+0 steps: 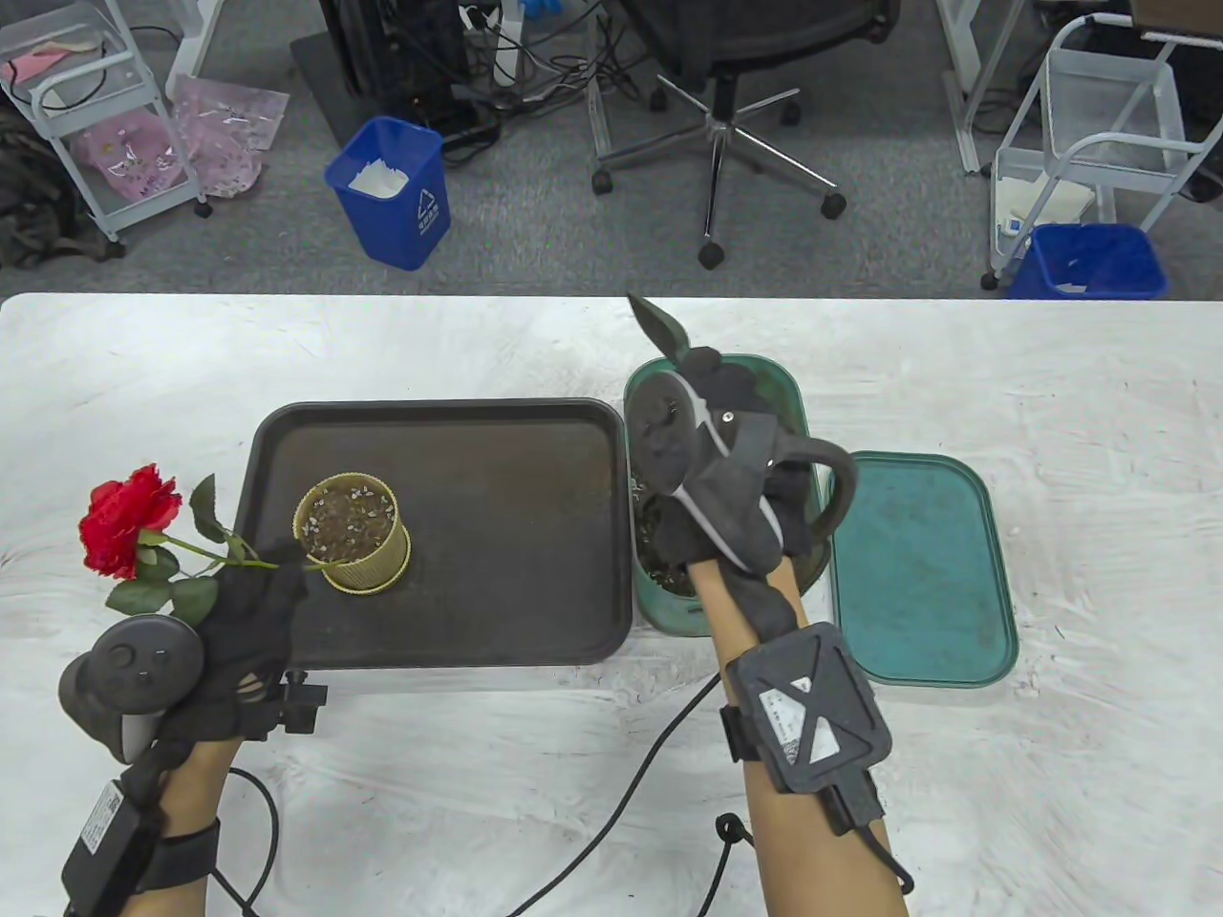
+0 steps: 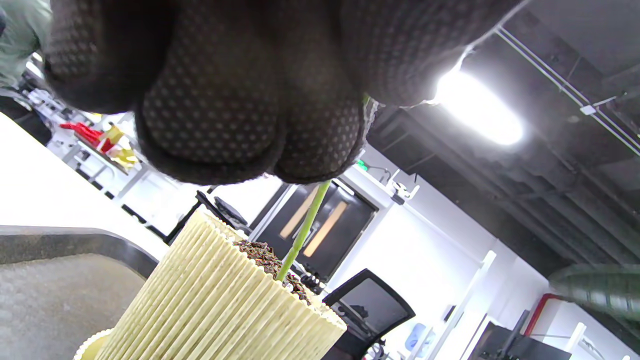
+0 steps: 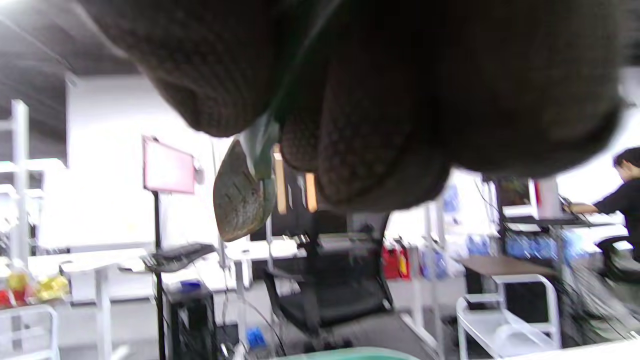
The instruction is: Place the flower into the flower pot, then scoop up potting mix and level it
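Note:
A red rose [image 1: 129, 521] leans low to the left, its green stem [image 1: 205, 551] running toward the ribbed yellow pot [image 1: 352, 533] that holds soil. My left hand [image 1: 253, 602] pinches the stem close to the pot's near-left rim. In the left wrist view the stem [image 2: 305, 225] dips into the soil [image 2: 260, 255] at the pot [image 2: 215, 305] edge. My right hand [image 1: 726, 382] grips a green trowel [image 1: 659, 325], blade pointing up and away, over the green container [image 1: 783, 377] of potting mix [image 1: 659, 559]. The trowel blade [image 3: 242, 195] shows under the fingers.
The pot stands on a dark tray [image 1: 497, 573]. A flat green lid [image 1: 922, 568] lies right of the container. Cables [image 1: 650, 755] cross the white table's near side. Beyond the far edge are blue bins [image 1: 392, 191], an office chair and wire carts.

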Action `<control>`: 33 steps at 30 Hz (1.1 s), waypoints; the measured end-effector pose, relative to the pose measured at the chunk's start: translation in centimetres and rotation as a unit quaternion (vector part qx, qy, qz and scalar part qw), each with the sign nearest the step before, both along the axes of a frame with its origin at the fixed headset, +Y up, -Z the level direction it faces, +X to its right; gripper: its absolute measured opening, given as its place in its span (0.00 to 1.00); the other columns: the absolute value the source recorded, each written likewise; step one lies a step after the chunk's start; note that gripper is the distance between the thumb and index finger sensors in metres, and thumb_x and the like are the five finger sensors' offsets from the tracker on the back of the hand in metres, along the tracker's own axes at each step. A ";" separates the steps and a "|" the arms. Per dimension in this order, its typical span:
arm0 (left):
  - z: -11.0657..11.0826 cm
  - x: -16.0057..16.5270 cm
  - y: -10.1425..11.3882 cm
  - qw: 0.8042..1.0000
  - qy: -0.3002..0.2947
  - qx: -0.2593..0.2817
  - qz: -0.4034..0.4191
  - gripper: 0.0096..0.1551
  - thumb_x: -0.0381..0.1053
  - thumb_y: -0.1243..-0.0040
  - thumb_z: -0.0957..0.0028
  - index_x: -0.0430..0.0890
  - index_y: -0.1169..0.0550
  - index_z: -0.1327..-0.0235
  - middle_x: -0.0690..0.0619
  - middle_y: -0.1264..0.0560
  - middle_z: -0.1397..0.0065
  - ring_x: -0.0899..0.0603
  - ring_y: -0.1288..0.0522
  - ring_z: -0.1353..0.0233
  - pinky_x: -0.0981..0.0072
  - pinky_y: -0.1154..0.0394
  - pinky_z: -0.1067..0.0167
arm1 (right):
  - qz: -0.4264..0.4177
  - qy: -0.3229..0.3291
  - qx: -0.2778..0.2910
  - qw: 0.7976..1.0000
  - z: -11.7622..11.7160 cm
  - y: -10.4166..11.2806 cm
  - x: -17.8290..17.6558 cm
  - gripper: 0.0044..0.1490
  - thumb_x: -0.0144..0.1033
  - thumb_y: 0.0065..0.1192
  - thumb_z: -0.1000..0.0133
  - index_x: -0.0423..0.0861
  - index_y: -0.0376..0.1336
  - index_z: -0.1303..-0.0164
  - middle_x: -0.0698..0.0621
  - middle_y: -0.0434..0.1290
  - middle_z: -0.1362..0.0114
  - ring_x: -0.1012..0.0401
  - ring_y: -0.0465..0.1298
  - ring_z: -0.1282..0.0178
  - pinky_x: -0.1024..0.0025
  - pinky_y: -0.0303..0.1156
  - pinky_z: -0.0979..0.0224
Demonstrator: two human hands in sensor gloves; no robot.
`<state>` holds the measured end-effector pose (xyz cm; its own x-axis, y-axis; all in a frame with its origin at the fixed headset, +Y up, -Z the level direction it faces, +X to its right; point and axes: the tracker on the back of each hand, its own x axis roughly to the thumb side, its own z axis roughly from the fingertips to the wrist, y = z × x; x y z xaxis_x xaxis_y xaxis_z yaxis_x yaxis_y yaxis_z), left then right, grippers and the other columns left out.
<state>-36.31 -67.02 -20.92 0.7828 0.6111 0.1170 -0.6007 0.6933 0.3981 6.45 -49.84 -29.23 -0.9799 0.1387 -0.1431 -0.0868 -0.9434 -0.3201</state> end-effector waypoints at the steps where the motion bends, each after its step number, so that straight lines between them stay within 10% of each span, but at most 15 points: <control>1: 0.0 0.0 0.0 1.000 0.000 -0.001 0.003 0.25 0.55 0.36 0.58 0.45 0.13 0.52 0.51 0.12 0.58 0.43 0.11 0.64 0.53 0.15 0.58 | 0.003 -0.003 -0.017 1.000 -0.4 -0.4 0.6 0.32 0.37 0.71 0.56 0.40 0.70 0.43 0.39 0.82 0.50 0.50 0.87 0.69 0.53 0.86 0.68; 12: 0.1 0.0 0.0 1.000 0.009 0.001 0.000 0.25 0.55 0.36 0.58 0.45 0.13 0.52 0.51 0.12 0.58 0.43 0.11 0.64 0.53 0.15 0.58 | 0.141 0.061 -0.202 0.967 -7.4 -9.4 2.6 0.31 0.35 0.71 0.57 0.45 0.70 0.42 0.41 0.82 0.45 0.47 0.86 0.62 0.49 0.85 0.61; 22: 0.1 -0.2 -0.1 1.000 0.012 -0.001 0.004 0.25 0.55 0.36 0.58 0.45 0.13 0.52 0.51 0.12 0.58 0.43 0.11 0.64 0.53 0.15 0.58 | 0.139 0.099 -0.209 0.963 -10.8 -13.1 1.4 0.30 0.35 0.70 0.57 0.48 0.70 0.42 0.44 0.81 0.43 0.47 0.85 0.59 0.49 0.84 0.57; 33: 0.1 -0.1 -0.1 1.000 0.009 -0.001 0.002 0.25 0.55 0.36 0.58 0.45 0.13 0.52 0.51 0.12 0.58 0.43 0.11 0.64 0.53 0.15 0.58 | 0.022 0.057 -0.400 0.914 -12.6 -15.9 2.5 0.34 0.35 0.64 0.57 0.40 0.66 0.40 0.41 0.81 0.47 0.50 0.86 0.63 0.52 0.85 0.62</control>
